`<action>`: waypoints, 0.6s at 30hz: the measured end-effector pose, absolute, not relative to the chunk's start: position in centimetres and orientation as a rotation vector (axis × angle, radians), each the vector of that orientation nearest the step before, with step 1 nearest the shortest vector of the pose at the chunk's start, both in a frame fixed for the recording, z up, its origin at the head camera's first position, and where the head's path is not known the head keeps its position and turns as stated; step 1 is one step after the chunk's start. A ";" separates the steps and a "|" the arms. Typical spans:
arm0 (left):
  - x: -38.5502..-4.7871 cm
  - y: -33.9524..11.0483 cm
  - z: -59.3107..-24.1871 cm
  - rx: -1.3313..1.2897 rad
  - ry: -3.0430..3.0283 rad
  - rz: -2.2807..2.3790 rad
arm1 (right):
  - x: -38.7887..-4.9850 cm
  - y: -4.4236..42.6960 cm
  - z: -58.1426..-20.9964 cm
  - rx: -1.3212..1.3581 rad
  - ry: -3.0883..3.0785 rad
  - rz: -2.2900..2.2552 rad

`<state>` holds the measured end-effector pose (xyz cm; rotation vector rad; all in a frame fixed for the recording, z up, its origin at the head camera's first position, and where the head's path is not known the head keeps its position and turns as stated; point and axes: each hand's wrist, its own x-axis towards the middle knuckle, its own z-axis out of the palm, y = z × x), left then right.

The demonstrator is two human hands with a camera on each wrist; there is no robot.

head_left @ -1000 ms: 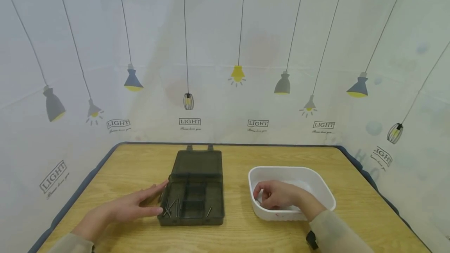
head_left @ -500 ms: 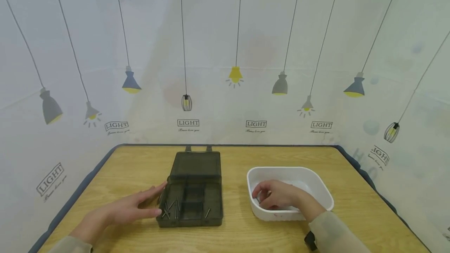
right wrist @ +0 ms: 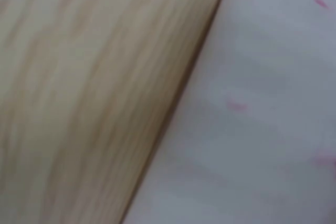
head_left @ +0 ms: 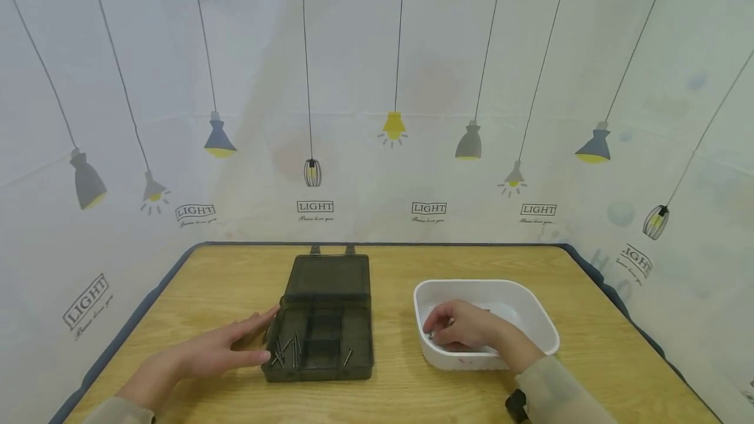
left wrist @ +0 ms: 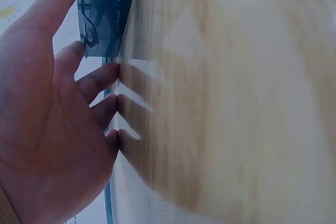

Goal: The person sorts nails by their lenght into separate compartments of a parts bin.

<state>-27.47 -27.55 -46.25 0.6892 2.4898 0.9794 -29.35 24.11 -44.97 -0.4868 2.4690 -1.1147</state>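
A dark see-through case (head_left: 326, 345) stands with its lid raised, several metal screws (head_left: 296, 350) in its left compartment and one screw (head_left: 348, 356) on the right. My left hand (head_left: 212, 349) has its thumb and index finger against the case's left side; in the left wrist view the other fingers of that hand (left wrist: 58, 114) touch the table beside the case (left wrist: 107, 9). Inside the white tray (head_left: 465, 362), at its left end, my right hand (head_left: 471, 326) has curled fingers pinching a small metal piece (head_left: 431, 334), mostly hidden. The right wrist view shows only the tray's outer wall (right wrist: 252, 129) and wood.
The wooden table (head_left: 235, 280) has a dark blue edge and meets a pale cloth backdrop (head_left: 353, 84) printed with lamps. The case's lid (head_left: 331, 273) leans back, with two latches at its far edge.
Over the last second my right fingers have shifted slightly at the left end of the tray, and a small metal piece now shows between them. My left hand stays against the case.
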 end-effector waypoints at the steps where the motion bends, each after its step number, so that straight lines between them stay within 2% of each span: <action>1: -27.5 -27.6 -46.2 0.696 2.491 0.979 | -29.3 24.1 -45.0 -0.486 2.477 -1.112; 18: -27.5 -27.7 -46.2 0.688 2.483 0.977 | -29.3 24.1 -44.9 -0.478 2.554 -1.029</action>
